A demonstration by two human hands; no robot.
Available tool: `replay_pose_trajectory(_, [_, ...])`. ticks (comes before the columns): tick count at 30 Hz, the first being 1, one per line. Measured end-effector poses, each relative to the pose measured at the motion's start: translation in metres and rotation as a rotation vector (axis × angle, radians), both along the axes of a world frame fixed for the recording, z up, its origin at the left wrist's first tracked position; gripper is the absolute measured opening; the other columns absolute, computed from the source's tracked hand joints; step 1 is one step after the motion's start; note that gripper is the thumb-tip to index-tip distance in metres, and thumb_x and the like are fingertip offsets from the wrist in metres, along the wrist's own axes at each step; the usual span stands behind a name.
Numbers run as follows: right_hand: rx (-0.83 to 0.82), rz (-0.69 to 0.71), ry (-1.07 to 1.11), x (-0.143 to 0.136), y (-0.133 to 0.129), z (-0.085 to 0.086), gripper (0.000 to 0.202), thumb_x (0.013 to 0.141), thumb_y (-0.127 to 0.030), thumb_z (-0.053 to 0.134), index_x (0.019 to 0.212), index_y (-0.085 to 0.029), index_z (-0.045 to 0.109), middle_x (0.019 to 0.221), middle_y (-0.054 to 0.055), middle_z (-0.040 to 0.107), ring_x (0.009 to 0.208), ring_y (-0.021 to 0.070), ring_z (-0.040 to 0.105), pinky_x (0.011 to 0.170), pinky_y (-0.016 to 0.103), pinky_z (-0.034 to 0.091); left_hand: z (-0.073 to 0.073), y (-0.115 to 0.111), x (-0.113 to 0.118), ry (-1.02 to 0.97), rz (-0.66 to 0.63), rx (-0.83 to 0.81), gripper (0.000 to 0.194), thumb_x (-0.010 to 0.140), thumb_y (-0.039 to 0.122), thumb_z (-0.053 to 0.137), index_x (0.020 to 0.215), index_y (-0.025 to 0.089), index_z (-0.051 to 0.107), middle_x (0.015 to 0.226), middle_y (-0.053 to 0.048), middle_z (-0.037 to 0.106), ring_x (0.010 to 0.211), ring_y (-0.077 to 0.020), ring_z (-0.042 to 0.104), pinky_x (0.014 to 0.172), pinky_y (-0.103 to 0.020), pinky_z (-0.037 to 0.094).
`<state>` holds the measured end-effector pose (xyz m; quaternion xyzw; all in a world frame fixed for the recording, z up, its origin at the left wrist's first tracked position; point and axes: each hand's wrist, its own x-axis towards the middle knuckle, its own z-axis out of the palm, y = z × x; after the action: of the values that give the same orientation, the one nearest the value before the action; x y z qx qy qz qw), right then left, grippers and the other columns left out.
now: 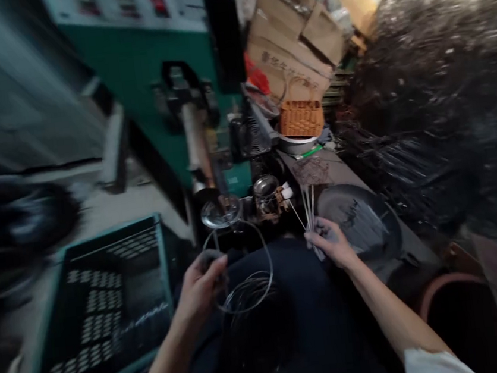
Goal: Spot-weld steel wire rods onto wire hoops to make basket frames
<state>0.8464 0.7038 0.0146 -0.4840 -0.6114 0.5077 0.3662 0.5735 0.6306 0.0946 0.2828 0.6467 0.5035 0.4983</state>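
Observation:
My left hand (207,275) is closed at the lower middle, beside a large loop of thin pale wire (269,256) that it appears to grip; blur hides the exact contact. To the right, my right hand (329,240) pinches a bundle of thin pale sticks (308,203), held upright with their upper ends near a brownish tangled clump (312,170). Between and beyond the hands stands a green machine (135,61) with a tubular arm and a round clear disc (220,212) at its near end. A small metal mechanism (267,193) sits right of the disc.
A green plastic crate (166,280) lies at lower left. On the right are a dark round pan (360,221), a reddish-rimmed bucket (452,280) and a heap of dark plastic (426,130). Farther back stand a woven basket (301,119) and cardboard (281,39).

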Motion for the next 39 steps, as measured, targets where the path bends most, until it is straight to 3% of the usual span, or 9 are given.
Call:
replay_pose_trajectory(2, [0.066, 0.18, 0.093, -0.023, -0.017, 0.019, 0.025, 0.09, -0.042, 0.056, 0.095, -0.018, 0.057, 0.073, 0.001, 0.066, 0.047, 0.0122, 0.06, 0.046, 0.023, 0.049, -0.016, -0.002, -0.005, -0.097, -0.008, 0.007, 0.034, 0.055, 0.041, 0.074, 0.06, 0.017, 0.051, 0.043, 0.008, 0.043, 0.035, -0.003, 0.033, 0.033, -0.013, 0.022])
replay_pose_trajectory(4, [0.226, 0.405, 0.029, -0.04, -0.03, 0.031, 0.028, 0.088, -0.04, 0.06, 0.106, -0.018, 0.06, 0.092, 0.007, 0.069, 0.075, 0.0184, 0.068, 0.07, 0.031, 0.055, -0.036, -0.004, -0.015, -0.167, -0.011, 0.026, 0.033, 0.059, 0.039, 0.075, 0.065, 0.017, 0.051, 0.044, 0.008, 0.044, 0.035, -0.0024, 0.031, 0.034, -0.013, 0.02])
replay_pose_trajectory(6, [0.449, 0.596, -0.139, -0.054, -0.037, 0.034, 0.042, 0.085, -0.04, 0.065, 0.121, -0.02, 0.055, 0.113, 0.011, 0.066, 0.104, 0.0225, 0.063, 0.096, 0.04, 0.046, -0.052, -0.006, -0.024, -0.21, -0.008, 0.05, 0.031, 0.063, 0.037, 0.075, 0.068, 0.017, 0.051, 0.046, 0.008, 0.045, 0.036, -0.0025, 0.032, 0.034, -0.012, 0.021])
replay_pose_trajectory(9, [0.731, 0.724, -0.415, -0.07, -0.039, 0.03, 0.053, 0.087, -0.035, 0.064, 0.134, -0.022, 0.044, 0.125, 0.011, 0.06, 0.119, 0.0229, 0.053, 0.11, 0.052, 0.026, -0.067, -0.009, -0.031, -0.245, -0.009, 0.08, 0.031, 0.066, 0.036, 0.074, 0.069, 0.017, 0.05, 0.047, 0.008, 0.045, 0.036, -0.0027, 0.034, 0.034, -0.013, 0.021])
replay_pose_trajectory(15, [0.901, 0.796, -0.625, -0.085, -0.029, 0.034, 0.044, 0.089, -0.032, 0.062, 0.128, -0.019, 0.047, 0.115, 0.009, 0.066, 0.109, 0.0225, 0.056, 0.11, 0.057, 0.019, -0.072, -0.01, -0.033, -0.306, -0.008, 0.097, 0.028, 0.07, 0.034, 0.072, 0.07, 0.018, 0.049, 0.047, 0.007, 0.048, 0.035, -0.0026, 0.032, 0.034, -0.013, 0.02])
replay_pose_trajectory(20, [0.912, 0.826, -0.63, -0.086, -0.023, 0.041, 0.041, 0.089, -0.033, 0.061, 0.125, -0.019, 0.049, 0.111, 0.009, 0.067, 0.106, 0.0222, 0.056, 0.108, 0.053, 0.024, -0.073, -0.008, -0.032, -0.333, 0.025, 0.108, 0.028, 0.07, 0.034, 0.072, 0.071, 0.018, 0.049, 0.046, 0.008, 0.047, 0.034, -0.0026, 0.032, 0.033, -0.013, 0.02])
replay_pose_trajectory(28, [0.945, 0.874, -0.617, -0.086, -0.012, 0.036, 0.039, 0.091, -0.032, 0.058, 0.126, -0.017, 0.049, 0.113, 0.009, 0.065, 0.109, 0.0227, 0.054, 0.104, 0.044, 0.038, -0.076, -0.002, -0.034, -0.345, 0.019, 0.143, 0.027, 0.072, 0.034, 0.07, 0.072, 0.018, 0.048, 0.048, 0.007, 0.049, 0.035, -0.0029, 0.035, 0.034, -0.013, 0.021])
replay_pose_trajectory(39, [1.055, 0.869, -0.573, -0.088, 0.001, 0.04, 0.037, 0.09, -0.031, 0.059, 0.122, -0.014, 0.052, 0.106, 0.01, 0.066, 0.103, 0.0224, 0.058, 0.093, 0.036, 0.049, -0.063, 0.005, -0.031, -0.377, 0.061, 0.156, 0.031, 0.067, 0.036, 0.072, 0.071, 0.018, 0.047, 0.045, 0.009, 0.047, 0.032, -0.0014, 0.028, 0.033, -0.013, 0.017])
